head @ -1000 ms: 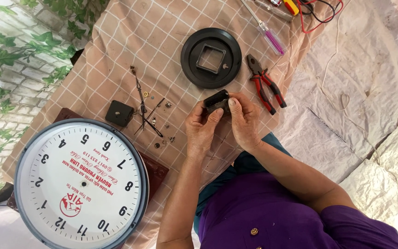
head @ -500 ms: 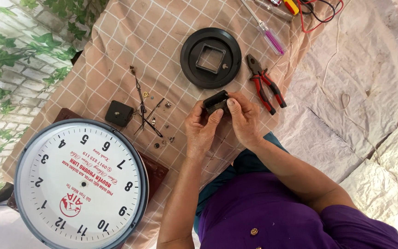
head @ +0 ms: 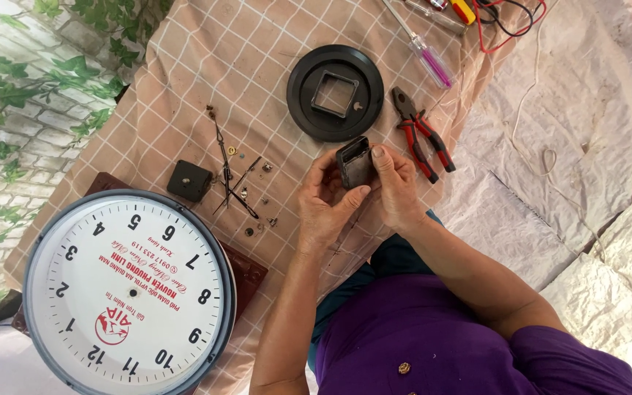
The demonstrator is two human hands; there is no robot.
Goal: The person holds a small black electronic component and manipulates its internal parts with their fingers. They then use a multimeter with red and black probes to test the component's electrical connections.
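Both hands meet over the checked cloth, holding a small black box between them, just below the round black plate. The left hand grips the box from its own side: the thumb lies across the lower edge and the fingers curl around the far side, pressed close together. The right hand closes on the opposite side, with the index fingertip resting on the top corner and the remaining fingers folded against the box. The box stands tilted, with its open face turned toward the camera; what lies inside cannot be made out. The round black plate has a square opening at its centre and lies flat on the cloth, just beyond the box. Red-handled pliers lie just beside the right hand, and a screwdriver with a purple handle lies beyond them. Further toward the left hand's side, thin clock hands and small screws are scattered on the cloth, near a second small black block. A large white clock face with a dark rim rests on a brown board, well apart from the hands.
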